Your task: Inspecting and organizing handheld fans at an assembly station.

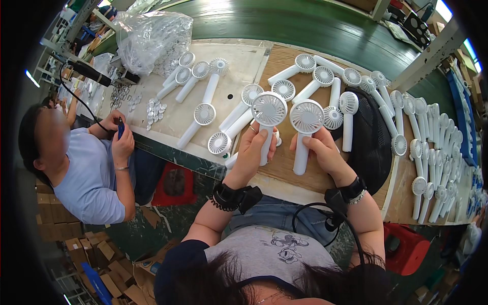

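Two white handheld fans stand upright side by side in front of me, heads up and grilles facing me. My left hand point(254, 150) is closed around the handle of the left fan point(269, 110). The right fan point(306, 117) has its handle gripped by my right hand point(325, 150), with the thumb across the front. Their round heads are close together over the table's near edge. Just beyond, several more white fans point(323, 76) lie loosely on the brown board point(284, 56). A black mesh bag point(373, 147) rests right of my right hand.
Rows of white fans point(432, 152) fill the table's right end. Left lie more fans point(204, 115), small silver discs point(154, 112) and a clear plastic bag point(152, 40). A seated co-worker point(91, 173) holds a small blue item. Red stools point(404, 249) stand beneath. A green surface point(239, 23) runs behind.
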### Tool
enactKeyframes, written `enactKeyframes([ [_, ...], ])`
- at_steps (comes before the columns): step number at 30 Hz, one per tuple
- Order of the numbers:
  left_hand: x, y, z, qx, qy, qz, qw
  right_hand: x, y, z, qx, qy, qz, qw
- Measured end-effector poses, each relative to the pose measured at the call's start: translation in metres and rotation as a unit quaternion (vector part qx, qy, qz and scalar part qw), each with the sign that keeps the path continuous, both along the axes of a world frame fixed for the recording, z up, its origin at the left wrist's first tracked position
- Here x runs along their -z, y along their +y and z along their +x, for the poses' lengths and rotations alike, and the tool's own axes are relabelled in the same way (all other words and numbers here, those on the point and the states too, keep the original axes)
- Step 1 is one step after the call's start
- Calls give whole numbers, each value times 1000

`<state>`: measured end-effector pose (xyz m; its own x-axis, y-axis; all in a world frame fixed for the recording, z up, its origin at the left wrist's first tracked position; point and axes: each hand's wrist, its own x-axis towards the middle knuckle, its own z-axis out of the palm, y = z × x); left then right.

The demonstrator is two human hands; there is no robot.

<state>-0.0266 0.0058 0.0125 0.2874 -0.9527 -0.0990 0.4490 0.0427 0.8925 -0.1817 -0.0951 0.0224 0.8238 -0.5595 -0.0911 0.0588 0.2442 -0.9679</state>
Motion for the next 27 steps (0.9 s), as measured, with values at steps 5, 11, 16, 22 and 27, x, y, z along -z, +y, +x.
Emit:
enactKeyframes([
  [5, 2, 0, 1, 7, 2, -7, 1000, 0, 0, 0, -1, -6, -5, 1000],
  [11, 2, 0, 1, 5, 7, -5, 1000, -1, 0, 0, -2, -3, -4, 1000],
  [16, -1, 2, 2, -5, 5, -14, 1000, 2, 0, 0, -10, -18, -13, 1000],
  [22, 1, 3, 14, 91, 200, -112, 969, 3, 3, -1, -14, -27, -28, 999],
  [27, 1, 1, 20, 115, 263, -134, 949, 9, 5, -1, -19, -51, -60, 997],
])
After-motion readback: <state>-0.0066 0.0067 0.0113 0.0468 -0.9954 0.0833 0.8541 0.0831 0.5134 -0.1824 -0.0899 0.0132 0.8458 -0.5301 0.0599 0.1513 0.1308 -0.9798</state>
